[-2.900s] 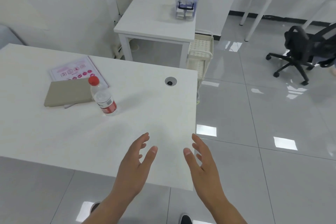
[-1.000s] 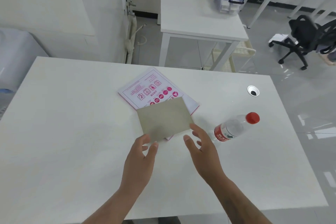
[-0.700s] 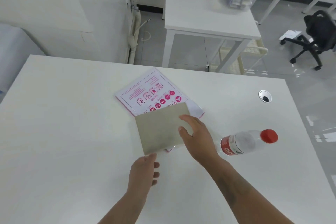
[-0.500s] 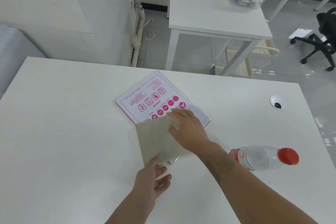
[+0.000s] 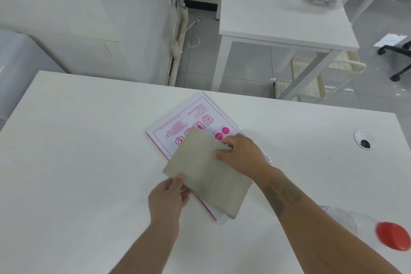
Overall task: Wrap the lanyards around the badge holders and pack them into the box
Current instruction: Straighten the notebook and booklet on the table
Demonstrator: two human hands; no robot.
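Desk [image 5: 77, 162] wide open on the left; bottle [image 5: 378, 229] blocks the right front; printed sheets [image 5: 191, 118] and grey card [image 5: 204, 173] fill the middle.

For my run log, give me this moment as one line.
left hand: grips grey board corner | right hand: grips far edge | under: pink-printed sheet
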